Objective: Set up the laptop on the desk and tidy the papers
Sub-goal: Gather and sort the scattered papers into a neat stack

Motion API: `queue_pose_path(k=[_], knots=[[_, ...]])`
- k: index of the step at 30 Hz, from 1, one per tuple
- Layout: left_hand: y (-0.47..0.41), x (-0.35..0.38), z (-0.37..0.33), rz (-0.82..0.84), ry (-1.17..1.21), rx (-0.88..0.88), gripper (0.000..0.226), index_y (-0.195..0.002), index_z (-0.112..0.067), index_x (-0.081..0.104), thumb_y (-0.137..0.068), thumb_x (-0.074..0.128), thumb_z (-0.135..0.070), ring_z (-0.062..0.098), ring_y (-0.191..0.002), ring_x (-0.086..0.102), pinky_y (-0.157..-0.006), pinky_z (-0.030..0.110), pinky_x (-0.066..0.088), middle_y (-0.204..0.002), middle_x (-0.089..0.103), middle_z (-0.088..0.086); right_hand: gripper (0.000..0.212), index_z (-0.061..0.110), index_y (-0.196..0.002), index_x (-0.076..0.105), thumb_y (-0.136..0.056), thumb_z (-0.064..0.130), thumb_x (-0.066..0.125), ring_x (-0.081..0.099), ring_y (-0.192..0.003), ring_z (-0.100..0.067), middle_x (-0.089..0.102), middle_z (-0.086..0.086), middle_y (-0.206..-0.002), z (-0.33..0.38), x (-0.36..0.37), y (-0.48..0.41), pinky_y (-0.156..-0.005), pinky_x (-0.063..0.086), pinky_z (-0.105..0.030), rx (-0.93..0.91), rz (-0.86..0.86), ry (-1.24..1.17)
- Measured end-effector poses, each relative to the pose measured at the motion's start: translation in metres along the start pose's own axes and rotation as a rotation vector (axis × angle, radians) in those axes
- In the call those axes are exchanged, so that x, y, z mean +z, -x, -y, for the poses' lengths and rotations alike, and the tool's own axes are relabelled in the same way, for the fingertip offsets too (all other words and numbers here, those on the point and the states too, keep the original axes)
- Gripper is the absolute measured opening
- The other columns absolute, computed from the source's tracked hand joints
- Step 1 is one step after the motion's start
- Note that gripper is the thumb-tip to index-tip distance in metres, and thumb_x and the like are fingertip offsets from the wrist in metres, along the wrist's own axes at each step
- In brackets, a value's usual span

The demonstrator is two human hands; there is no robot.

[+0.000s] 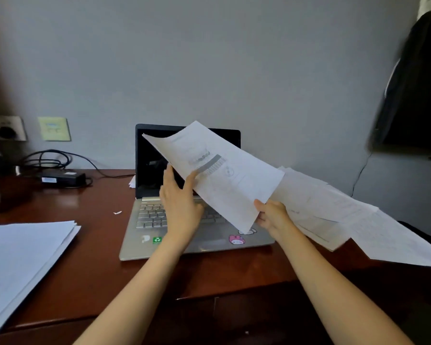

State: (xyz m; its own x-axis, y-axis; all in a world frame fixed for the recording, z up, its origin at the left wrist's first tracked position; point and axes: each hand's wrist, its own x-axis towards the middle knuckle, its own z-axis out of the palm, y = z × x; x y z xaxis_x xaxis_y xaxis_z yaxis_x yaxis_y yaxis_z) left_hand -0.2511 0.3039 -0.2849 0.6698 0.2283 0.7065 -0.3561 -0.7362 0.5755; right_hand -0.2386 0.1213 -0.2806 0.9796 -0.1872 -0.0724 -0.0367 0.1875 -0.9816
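Tidying the papers; the laptop (209, 242) stands open on the desk (97, 245).

Near left, a squared stack (23, 257) lies flat. Above the keyboard (149, 215), our left hand (179, 207) pinches a printed sheet (222, 175) by its left edge and our right hand (271, 217) grips its lower corner. Loose papers (334, 215) spread right of the dark screen (149, 160). Next, we judge: carry the sheet to the stack, then gather the rest.

Desk (90, 257) reddish-brown. Laptop (174, 235) silver, black screen; pink sticker (236, 240) and green sticker (157, 239) on its palmrest. Papers (217, 175) white, grey print. Wall (209, 58) grey.
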Motion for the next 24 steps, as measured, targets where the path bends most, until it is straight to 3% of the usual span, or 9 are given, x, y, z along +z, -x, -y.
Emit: queue_pose_path(k=[3, 6, 9, 13, 17, 21, 24], knots=[[0.011, -0.015, 0.012, 0.026, -0.236, -0.025, 0.076, -0.124, -0.024, 0.058, -0.059, 0.063, 0.014, 0.045, -0.141, 0.01, -0.11, 0.059, 0.013, -0.153, 0.013, 0.025, 0.027, -0.005, -0.121, 0.052, -0.095, -0.002, 0.046, 0.057, -0.071, -0.017, 0.061, -0.007, -0.086, -0.002, 0.021, 0.002, -0.048, 0.053, -0.024, 0.021, 0.064, -0.013], [0.015, -0.032, 0.032, -0.086, -0.436, 0.077, 0.076, -0.107, -0.026, 0.068, -0.045, 0.069, 0.017, 0.051, -0.133, 0.03, -0.099, 0.066, 0.025, -0.145, 0.033, 0.028, 0.028, -0.003, -0.122, 0.053, -0.095, -0.001, 0.047, 0.058, -0.077, -0.019, 0.062, -0.015, -0.108, -0.004, 0.042, 0.006, -0.056, 0.048, -0.027, 0.033, 0.136, 0.053], [0.016, -0.057, 0.05, -0.04, -0.528, 0.195, 0.061, -0.083, -0.024, 0.074, -0.038, 0.07, 0.017, 0.047, -0.119, 0.051, -0.093, 0.069, 0.029, -0.121, 0.062, 0.019, 0.029, -0.001, -0.124, 0.052, -0.096, 0.002, 0.048, 0.056, -0.091, -0.022, 0.059, -0.016, -0.123, -0.01, 0.067, 0.011, -0.056, 0.045, -0.025, 0.034, 0.204, 0.096], [0.023, -0.09, 0.071, -0.062, -0.542, 0.231, 0.047, -0.081, -0.022, 0.074, -0.053, 0.049, 0.007, 0.029, -0.093, 0.068, -0.089, 0.063, 0.039, -0.088, 0.071, 0.0, 0.027, 0.001, -0.122, 0.052, -0.096, 0.001, 0.047, 0.058, -0.073, -0.015, 0.06, -0.01, -0.106, -0.018, 0.107, 0.023, -0.043, 0.045, -0.022, 0.044, 0.279, 0.101], [0.033, -0.122, 0.099, -0.136, -0.528, 0.192, 0.052, -0.083, -0.021, 0.075, -0.062, 0.03, -0.006, 0.028, -0.086, 0.068, -0.084, 0.055, 0.044, -0.088, 0.072, 0.0, 0.018, 0.0, -0.112, 0.056, -0.096, 0.001, 0.047, 0.055, -0.067, -0.015, 0.062, -0.007, -0.088, -0.024, 0.144, 0.036, -0.035, 0.041, -0.014, 0.058, 0.378, 0.117], [0.046, -0.158, 0.122, -0.195, -0.571, 0.092, 0.048, -0.083, -0.021, 0.075, -0.051, 0.047, 0.002, 0.029, -0.085, 0.067, -0.082, 0.052, 0.043, -0.088, 0.072, 0.0, 0.013, 0.006, -0.103, 0.057, -0.094, 0.0, 0.049, 0.053, -0.064, -0.014, 0.061, -0.004, -0.081, -0.036, 0.181, 0.051, -0.04, 0.041, -0.017, 0.085, 0.496, 0.157], [0.056, -0.181, 0.135, -0.23, -0.57, 0.017, 0.053, -0.081, -0.018, 0.075, -0.05, 0.04, 0.007, 0.03, -0.084, 0.067, -0.083, 0.052, 0.042, -0.085, 0.073, 0.002, 0.01, 0.005, -0.102, 0.056, -0.093, 0.001, 0.052, 0.047, -0.059, -0.013, 0.058, -0.008, -0.08, -0.046, 0.206, 0.063, -0.037, 0.039, -0.014, 0.101, 0.567, 0.215]])
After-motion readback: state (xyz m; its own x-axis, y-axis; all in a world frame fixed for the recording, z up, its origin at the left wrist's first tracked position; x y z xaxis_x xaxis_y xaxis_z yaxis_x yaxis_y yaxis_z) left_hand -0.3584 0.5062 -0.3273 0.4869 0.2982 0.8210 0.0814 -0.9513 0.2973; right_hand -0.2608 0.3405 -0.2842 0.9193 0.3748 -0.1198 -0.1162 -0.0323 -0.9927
